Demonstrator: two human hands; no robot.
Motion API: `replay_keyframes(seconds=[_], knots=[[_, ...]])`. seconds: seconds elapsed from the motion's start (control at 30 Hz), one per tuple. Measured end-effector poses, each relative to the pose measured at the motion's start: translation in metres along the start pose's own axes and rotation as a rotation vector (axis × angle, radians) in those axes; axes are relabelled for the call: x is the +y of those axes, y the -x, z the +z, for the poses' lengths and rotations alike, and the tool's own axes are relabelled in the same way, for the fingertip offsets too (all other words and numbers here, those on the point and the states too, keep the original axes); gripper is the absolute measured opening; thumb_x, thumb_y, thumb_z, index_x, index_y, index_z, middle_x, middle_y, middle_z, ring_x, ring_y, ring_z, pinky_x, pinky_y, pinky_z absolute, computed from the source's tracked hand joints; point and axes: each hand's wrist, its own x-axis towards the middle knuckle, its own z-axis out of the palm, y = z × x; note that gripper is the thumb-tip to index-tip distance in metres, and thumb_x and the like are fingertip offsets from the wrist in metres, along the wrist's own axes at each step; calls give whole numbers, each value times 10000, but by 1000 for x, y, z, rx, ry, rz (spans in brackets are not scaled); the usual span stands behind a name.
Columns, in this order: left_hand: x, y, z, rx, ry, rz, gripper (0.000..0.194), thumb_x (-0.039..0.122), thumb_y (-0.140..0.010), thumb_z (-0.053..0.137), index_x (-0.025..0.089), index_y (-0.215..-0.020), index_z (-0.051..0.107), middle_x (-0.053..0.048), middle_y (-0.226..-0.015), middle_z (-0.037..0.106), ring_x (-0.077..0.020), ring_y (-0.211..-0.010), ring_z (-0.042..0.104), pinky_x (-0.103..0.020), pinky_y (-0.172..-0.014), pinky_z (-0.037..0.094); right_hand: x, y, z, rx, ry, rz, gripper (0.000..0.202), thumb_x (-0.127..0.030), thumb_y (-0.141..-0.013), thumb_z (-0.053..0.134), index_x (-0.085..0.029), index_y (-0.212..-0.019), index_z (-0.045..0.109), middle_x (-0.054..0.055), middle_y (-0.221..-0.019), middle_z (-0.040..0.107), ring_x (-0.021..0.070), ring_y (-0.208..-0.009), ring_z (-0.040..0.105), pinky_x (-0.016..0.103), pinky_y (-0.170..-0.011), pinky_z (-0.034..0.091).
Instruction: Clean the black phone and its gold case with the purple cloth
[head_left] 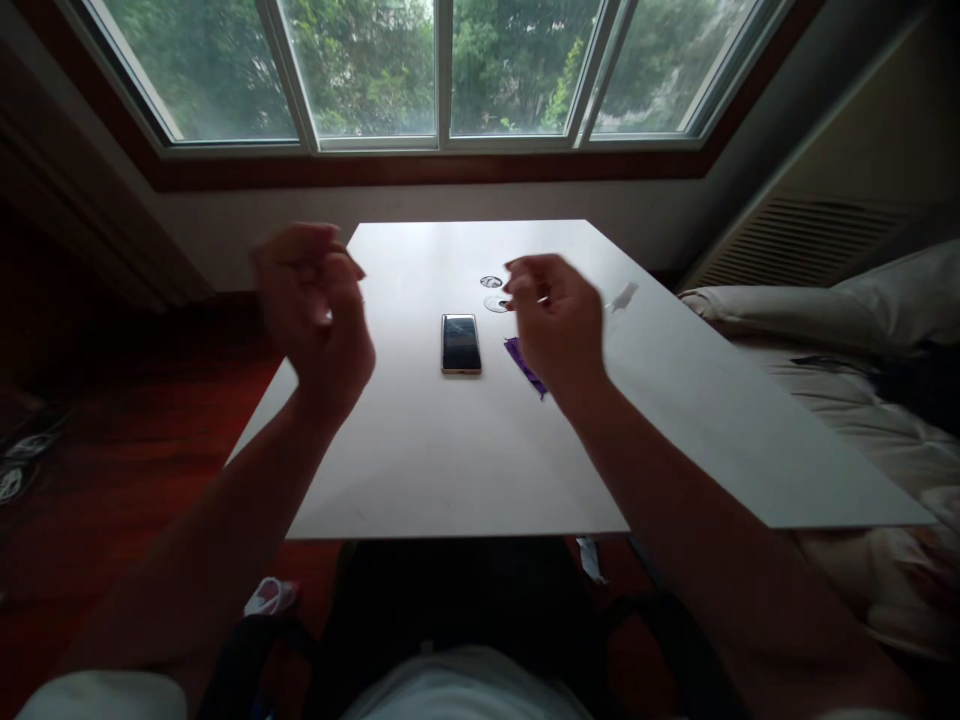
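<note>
My left hand (319,305) is raised over the table's left side, fingers curled in and a little blurred. My right hand (562,320) hovers over the middle right of the white table (457,460), its thumb and fingers pinched together. Whether either hand holds something thin or small I cannot make out. Between them a smartphone (460,345) lies flat with a dark screen. A narrow purple wrapper or strip (525,367) lies partly behind my right hand. Two small round, patterned pieces lie beyond it, the farther disc (491,282) and the nearer disc (495,303).
A crumpled clear or shiny scrap (622,297) lies right of my right hand. Beyond the table is a window (442,140). A light-coloured padded seat (810,310) stands to the right. Shoes (271,597) and a pale packet (591,560) are below the table.
</note>
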Motion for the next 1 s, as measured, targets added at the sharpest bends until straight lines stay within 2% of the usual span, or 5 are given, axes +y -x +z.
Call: replay_keyframes(seconds=[0.17, 0.33, 0.6, 0.77, 1.0], knots=[[-59, 28, 35, -195, -149, -127, 161, 259, -957, 590, 205, -1100, 640, -35, -941, 661, -147, -796, 606, -242, -684, 482, 45, 12, 77, -424, 384, 346, 741, -612, -897, 620, -84, -1397, 476, 266, -1247, 629, 388, -1152, 612, 533, -978, 476], [-95, 69, 39, -303, -140, -429, 202, 202, -922, 620, 219, -1110, 691, -43, -942, 682, -151, -786, 593, -232, -687, 461, 68, 48, 120, -451, 519, 375, 1102, -725, -808, 650, -23, -1550, 236, 354, -1495, 397, 461, -1428, 351, 581, -1147, 273], [-115, 81, 40, -271, 55, -786, 162, 189, -855, 704, 200, -1014, 735, -49, -897, 681, -154, -741, 609, -217, -627, 502, 84, 44, 117, -359, 473, 270, 809, -493, -851, 656, -78, -1472, 345, 271, -1331, 565, 385, -1261, 517, 518, -1094, 353], [-120, 82, 40, -184, 242, -1155, 84, 148, -887, 654, 132, -964, 682, -119, -954, 695, -192, -847, 700, -282, -752, 595, 78, 47, 106, -354, 368, 284, 836, -412, -735, 721, -111, -1425, 358, 225, -1295, 608, 367, -1170, 593, 472, -1020, 437], [-112, 69, 30, -97, 592, -1381, 133, 122, -947, 518, 96, -965, 647, -152, -905, 705, -203, -811, 709, -310, -768, 613, 61, 63, 95, -391, 102, 351, 860, -437, -713, 750, -205, -1425, 329, 164, -1311, 624, 299, -1035, 679, 379, -841, 528]])
